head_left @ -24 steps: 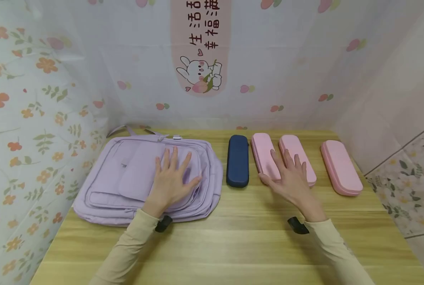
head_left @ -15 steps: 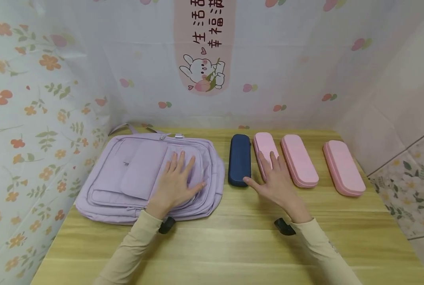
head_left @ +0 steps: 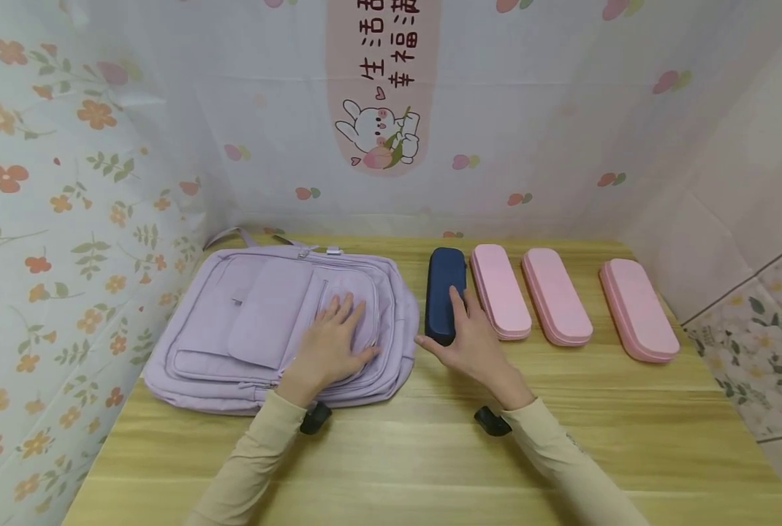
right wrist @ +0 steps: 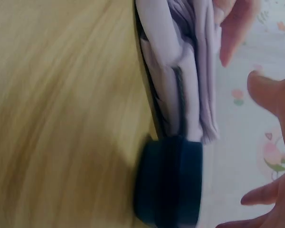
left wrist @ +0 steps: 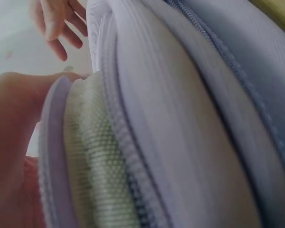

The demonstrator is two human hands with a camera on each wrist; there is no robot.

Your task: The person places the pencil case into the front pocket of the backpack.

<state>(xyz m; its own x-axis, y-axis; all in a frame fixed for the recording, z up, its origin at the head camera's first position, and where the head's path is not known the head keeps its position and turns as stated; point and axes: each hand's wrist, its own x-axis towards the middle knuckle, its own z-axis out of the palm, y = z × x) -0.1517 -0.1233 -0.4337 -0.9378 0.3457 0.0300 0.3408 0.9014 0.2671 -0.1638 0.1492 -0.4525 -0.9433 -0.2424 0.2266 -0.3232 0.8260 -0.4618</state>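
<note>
A lilac backpack (head_left: pixel 253 314) lies flat on the table's left side. My left hand (head_left: pixel 332 347) is over its front pocket with fingers spread. In the left wrist view, the left thumb (left wrist: pixel 33 90) is by the edge of an unzipped pocket (left wrist: pixel 104 156), whose greenish lining shows. Just right of the bag lies a navy zipped case (head_left: pixel 445 281). My right hand (head_left: pixel 473 351) hovers at its near right end, fingers apart and holding nothing. The right wrist view shows the navy case (right wrist: pixel 168 185) below the thumb, with a gap between them.
Three pink zipped cases lie right of the navy one: a near one (head_left: pixel 501 292), a middle one (head_left: pixel 557 296) and a far right one (head_left: pixel 639 310). Printed cloth (head_left: pixel 266 175) hangs behind and at the left of the wooden table (head_left: pixel 417 475).
My right hand has moved left from above the pink cases to the navy case. The left hand stays over the backpack. The head view has shifted slightly.
</note>
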